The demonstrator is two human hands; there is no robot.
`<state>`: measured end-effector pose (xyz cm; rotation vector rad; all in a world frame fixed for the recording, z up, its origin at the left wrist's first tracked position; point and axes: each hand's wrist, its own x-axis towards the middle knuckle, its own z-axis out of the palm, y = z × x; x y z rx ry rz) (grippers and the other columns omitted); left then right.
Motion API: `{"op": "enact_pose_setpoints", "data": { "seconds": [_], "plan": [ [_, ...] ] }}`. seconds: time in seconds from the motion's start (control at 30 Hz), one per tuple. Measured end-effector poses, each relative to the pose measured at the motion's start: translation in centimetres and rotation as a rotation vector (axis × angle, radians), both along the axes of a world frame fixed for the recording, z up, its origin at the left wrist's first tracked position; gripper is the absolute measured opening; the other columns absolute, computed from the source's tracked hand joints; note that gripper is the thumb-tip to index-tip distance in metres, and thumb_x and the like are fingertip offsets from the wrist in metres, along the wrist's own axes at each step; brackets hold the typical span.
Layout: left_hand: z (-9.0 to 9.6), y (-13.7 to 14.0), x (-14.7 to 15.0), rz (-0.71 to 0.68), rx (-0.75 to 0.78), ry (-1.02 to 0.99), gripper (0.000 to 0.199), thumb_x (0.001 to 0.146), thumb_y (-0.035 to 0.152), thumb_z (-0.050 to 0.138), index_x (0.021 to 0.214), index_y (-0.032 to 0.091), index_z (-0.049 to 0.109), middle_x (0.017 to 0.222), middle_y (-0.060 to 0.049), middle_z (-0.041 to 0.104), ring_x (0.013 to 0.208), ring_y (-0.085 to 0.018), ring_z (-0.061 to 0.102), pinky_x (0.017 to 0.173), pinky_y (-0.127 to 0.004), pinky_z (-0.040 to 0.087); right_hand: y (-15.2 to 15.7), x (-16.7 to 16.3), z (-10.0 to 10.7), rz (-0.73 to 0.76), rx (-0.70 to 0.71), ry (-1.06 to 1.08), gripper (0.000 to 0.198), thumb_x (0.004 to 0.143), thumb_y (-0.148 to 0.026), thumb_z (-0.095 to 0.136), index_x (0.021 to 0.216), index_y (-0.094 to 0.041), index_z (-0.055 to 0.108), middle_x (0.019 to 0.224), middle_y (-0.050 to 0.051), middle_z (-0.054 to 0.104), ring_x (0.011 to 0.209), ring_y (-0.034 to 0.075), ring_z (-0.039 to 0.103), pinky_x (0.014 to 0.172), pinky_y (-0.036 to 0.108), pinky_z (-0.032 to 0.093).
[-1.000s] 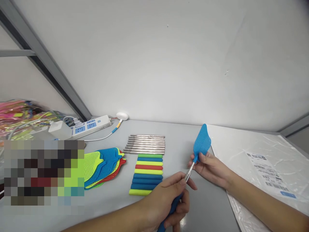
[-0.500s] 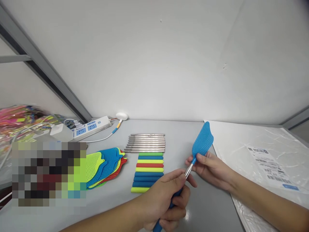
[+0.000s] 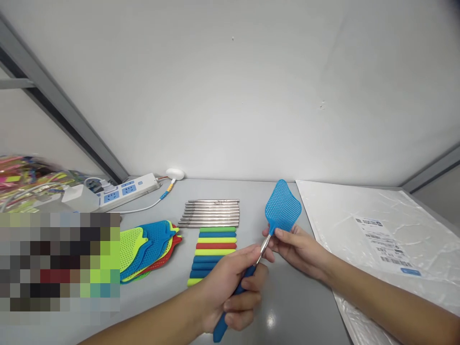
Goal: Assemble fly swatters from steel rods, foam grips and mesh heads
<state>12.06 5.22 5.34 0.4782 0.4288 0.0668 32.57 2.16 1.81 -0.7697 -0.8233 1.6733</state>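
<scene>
A blue fly swatter (image 3: 283,207) with a perforated head, a short metal rod and a blue grip is held up slantwise over the table. My left hand (image 3: 233,287) is wrapped round its grip, thumb lying along the metal rod. At the neck below the head, my right hand (image 3: 293,249) pinches the swatter between thumb and fingers. Left of my hands lies a row of coloured handle grips (image 3: 215,246) in green, blue, yellow and red. Behind them, several metal rods (image 3: 212,213) lie side by side. Loose swatter heads (image 3: 154,244) are stacked farther left.
A white power strip (image 3: 125,191) with plugs and a cable stands at the back left, beside a small white device (image 3: 175,173). Plastic-wrapped colourful items (image 3: 21,182) are piled at the left. A white mailing bag (image 3: 334,215) with a label covers the right side.
The swatter's head has turned from nearly edge-on to facing me. Both hands and the swatter have shifted left in view, while the whole scene has also slid slightly left.
</scene>
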Motion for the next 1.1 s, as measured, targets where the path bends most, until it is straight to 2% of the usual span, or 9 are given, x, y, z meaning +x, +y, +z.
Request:
{"op": "enact_pose_setpoints", "data": {
  "seconds": [0.13,0.23,0.43,0.7,0.83,0.97,1.03,1.1],
  "plan": [
    [-0.6,-0.1,0.3,-0.056,-0.036,-0.066,0.029,0.096,0.049,0.042,0.098,0.023,0.055,0.057,0.009,0.038,0.031,-0.005,0.022,0.029,-0.018,0.039,-0.1,0.2,-0.3,0.104,0.033,-0.078,0.027,0.083,-0.039,0.071,0.096,-0.016,0.068,0.071,0.002,0.066,0.071,0.016,0.062,0.074,0.032,0.042],
    [-1.2,-0.5,0.7,-0.093,-0.006,-0.072,0.034,0.094,0.052,0.043,0.099,0.021,0.055,0.062,0.007,0.042,0.034,-0.005,0.029,0.034,-0.019,0.044,-0.3,0.2,-0.4,0.015,-0.034,-0.132,0.023,0.080,-0.037,0.075,0.085,-0.016,0.068,0.068,0.000,0.062,0.069,0.013,0.057,0.073,0.029,0.042],
    [-1.7,-0.7,1.0,-0.049,-0.032,0.004,0.031,0.094,0.054,0.042,0.090,0.023,0.048,0.062,0.008,0.035,0.035,-0.004,0.022,0.031,-0.018,0.044,-0.4,-0.4,-0.5,-0.204,-0.109,-0.230,0.022,0.076,-0.032,0.077,0.073,-0.019,0.060,0.068,-0.003,0.058,0.067,0.013,0.051,0.068,0.027,0.041],
    [-1.3,0.1,0.6,-0.102,0.021,-0.005,0.029,0.096,0.051,0.041,0.086,0.023,0.043,0.062,0.009,0.033,0.035,-0.003,0.019,0.029,-0.013,0.034,0.2,0.6,0.1,-0.349,-0.102,-0.321,0.024,0.077,-0.037,0.076,0.075,-0.020,0.058,0.071,-0.002,0.056,0.067,0.014,0.050,0.068,0.030,0.041],
    [-1.3,0.2,0.5,-0.127,0.031,-0.025,0.031,0.094,0.052,0.044,0.085,0.023,0.042,0.061,0.009,0.034,0.035,-0.002,0.021,0.031,-0.013,0.039,0.5,1.4,0.1,-0.322,-0.074,-0.372,0.025,0.079,-0.040,0.074,0.076,-0.020,0.059,0.069,-0.002,0.056,0.064,0.013,0.047,0.064,0.029,0.039],
    [-1.0,-0.1,0.5,-0.139,0.108,-0.007,0.032,0.095,0.052,0.044,0.083,0.022,0.042,0.058,0.009,0.036,0.033,-0.001,0.021,0.034,-0.013,0.042,-0.1,1.5,-0.2,-0.288,-0.009,-0.439,0.027,0.078,-0.044,0.074,0.079,-0.019,0.064,0.071,0.000,0.059,0.065,0.013,0.049,0.062,0.029,0.037],
    [-0.8,-0.3,0.5,-0.133,0.127,0.011,0.033,0.095,0.052,0.045,0.083,0.021,0.043,0.057,0.009,0.037,0.032,-0.001,0.022,0.033,-0.011,0.036,-0.8,1.1,-0.2,-0.231,-0.013,-0.411,0.028,0.074,-0.045,0.077,0.080,-0.019,0.067,0.076,0.002,0.062,0.069,0.014,0.052,0.064,0.029,0.037],
    [-0.6,-0.5,0.4,-0.123,0.115,0.034,0.033,0.093,0.052,0.047,0.084,0.020,0.045,0.057,0.009,0.036,0.032,-0.001,0.021,0.030,-0.009,0.025,-1.5,0.5,-0.1,-0.136,-0.050,-0.371,0.028,0.076,-0.046,0.075,0.082,-0.019,0.069,0.073,0.002,0.063,0.066,0.013,0.051,0.061,0.028,0.035]
  ]
}}
